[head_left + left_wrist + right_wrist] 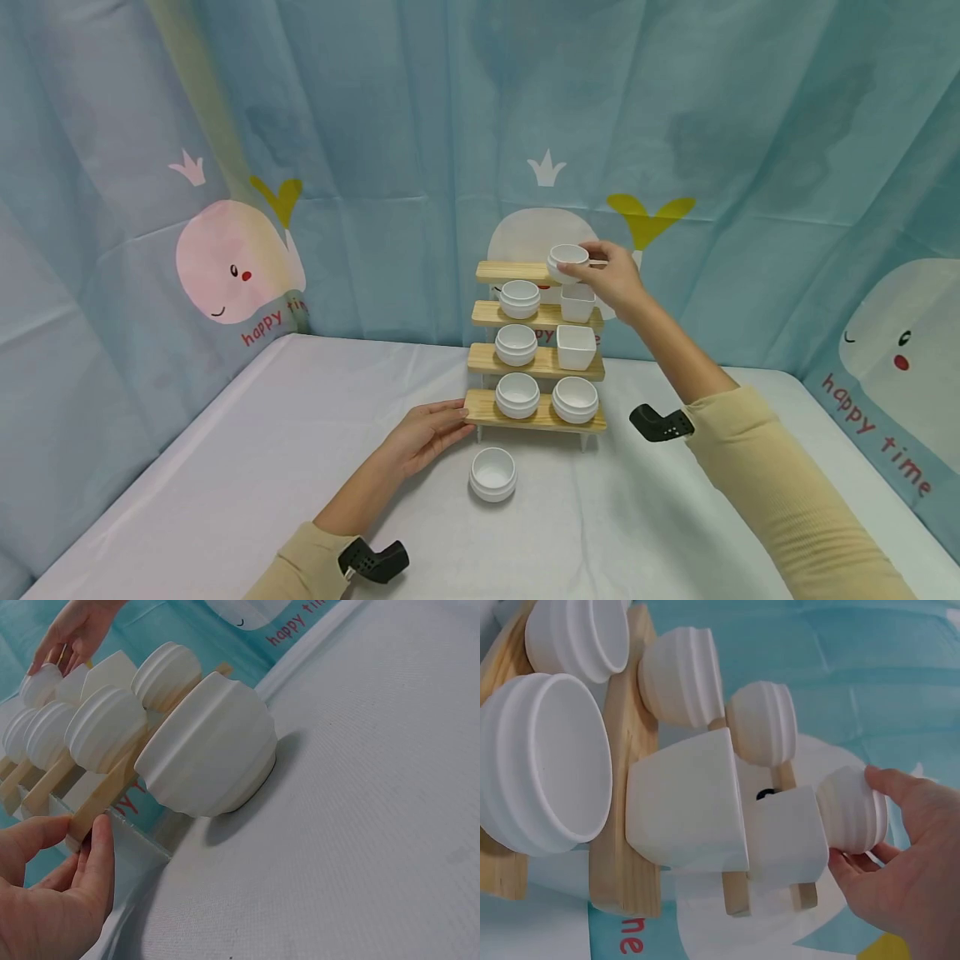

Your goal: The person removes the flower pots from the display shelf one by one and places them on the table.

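My right hand [615, 277] pinches a round white ribbed bowl [567, 260] by its rim at the right part of the top board [513, 272] of a stepped wooden stand. Whether the bowl touches that board cannot be told. With thumb and fingertips, my left hand [56, 900] holds the left end of the lowest board [105, 796]. Two round bowls [517, 396] stand on that board. Each of the two middle boards carries a round bowl [516, 345] at left and a square white bowl [576, 348] at right. Another round bowl [492, 475] sits on the table before the stand.
A white cloth [247, 450] covers the table. Behind the stand hangs a blue curtain [375, 250] with printed cartoon figures. Black wrist devices [660, 423] sit at both sleeves. The stand's thin pale legs [584, 442] rest on the cloth.
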A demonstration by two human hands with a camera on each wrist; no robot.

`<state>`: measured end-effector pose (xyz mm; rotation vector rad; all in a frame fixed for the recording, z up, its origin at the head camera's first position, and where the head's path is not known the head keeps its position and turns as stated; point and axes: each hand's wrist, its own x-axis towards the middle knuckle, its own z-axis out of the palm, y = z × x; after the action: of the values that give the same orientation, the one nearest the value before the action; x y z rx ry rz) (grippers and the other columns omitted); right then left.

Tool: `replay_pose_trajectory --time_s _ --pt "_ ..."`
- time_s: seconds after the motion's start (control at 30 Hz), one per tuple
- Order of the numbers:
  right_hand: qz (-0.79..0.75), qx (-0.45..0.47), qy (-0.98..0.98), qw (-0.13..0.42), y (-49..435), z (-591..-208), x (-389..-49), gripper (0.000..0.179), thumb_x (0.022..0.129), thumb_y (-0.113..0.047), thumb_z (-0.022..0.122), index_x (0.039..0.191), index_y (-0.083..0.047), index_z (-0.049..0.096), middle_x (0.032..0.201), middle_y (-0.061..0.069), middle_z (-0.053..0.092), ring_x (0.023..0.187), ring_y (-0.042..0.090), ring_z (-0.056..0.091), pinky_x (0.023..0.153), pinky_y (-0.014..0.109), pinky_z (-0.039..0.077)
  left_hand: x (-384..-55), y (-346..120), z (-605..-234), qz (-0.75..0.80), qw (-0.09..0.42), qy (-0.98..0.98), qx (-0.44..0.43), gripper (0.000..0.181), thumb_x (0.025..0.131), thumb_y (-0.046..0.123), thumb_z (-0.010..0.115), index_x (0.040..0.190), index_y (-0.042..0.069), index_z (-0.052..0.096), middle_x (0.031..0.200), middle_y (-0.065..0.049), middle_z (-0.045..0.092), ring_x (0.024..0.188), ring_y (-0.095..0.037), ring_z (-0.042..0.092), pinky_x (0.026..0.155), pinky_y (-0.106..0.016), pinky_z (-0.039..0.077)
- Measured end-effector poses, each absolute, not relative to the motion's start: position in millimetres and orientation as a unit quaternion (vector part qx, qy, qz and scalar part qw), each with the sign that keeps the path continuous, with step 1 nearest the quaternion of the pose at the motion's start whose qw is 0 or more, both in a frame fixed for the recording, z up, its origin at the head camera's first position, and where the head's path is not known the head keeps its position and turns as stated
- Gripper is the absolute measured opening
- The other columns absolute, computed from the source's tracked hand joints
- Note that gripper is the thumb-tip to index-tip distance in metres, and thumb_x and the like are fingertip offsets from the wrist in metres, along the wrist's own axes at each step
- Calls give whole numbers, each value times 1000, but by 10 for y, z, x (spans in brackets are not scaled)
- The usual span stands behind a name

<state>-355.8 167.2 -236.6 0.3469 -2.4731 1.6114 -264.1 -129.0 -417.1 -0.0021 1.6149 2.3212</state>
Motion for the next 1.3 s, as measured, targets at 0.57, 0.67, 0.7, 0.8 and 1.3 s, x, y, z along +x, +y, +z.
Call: replay_pose_trajectory --time_s 0.57,0.67,0.7,0.8,1.3 --pt "545 132 -825 79 1634 -2379 -3442 63 102 -18 71 155 4 45 153 23 50 134 37 53 107 38 54 -2635 -1295 -4159 814 155 559 -12 50 109 -3 52 153 -18 36 147 -32 50 104 -14 70 99 -24 61" --pt "547 132 -823 81 1639 -2371 -3394 62 102 -17 71 154 4 46 152 23 51 134 38 54 106 39 54 -2638 -1295 -4162 814 157 559 -11 50 109 -2 53 153 -17 37 144 -30 52 103 -14 70 99 -24 61" --pt "548 131 -822 82 1643 -2370 -3380 62 101 -17 72 154 4 46 152 23 51 133 37 54 106 38 54 -2639 -1295 -4164 814 158 558 -11 50 109 -2 53 153 -17 37 144 -30 53 103 -13 70 99 -24 61" --pt "547 126 -823 82 1653 -2378 -3338 62 101 -18 72 154 4 46 152 22 51 133 36 55 105 35 54 -2639 -1296 -4166 813 159 560 -8 51 108 -2 54 154 -17 36 143 -30 53 103 -13 70 99 -24 61" --pt "564 132 -813 58 1583 -2438 -3056 65 101 -19 73 156 0 44 152 18 52 127 27 59 97 22 54 -2640 -1306 -4177 813 159 560 0 51 109 -2 53 154 -18 35 140 -28 56 103 -13 70 98 -23 61"
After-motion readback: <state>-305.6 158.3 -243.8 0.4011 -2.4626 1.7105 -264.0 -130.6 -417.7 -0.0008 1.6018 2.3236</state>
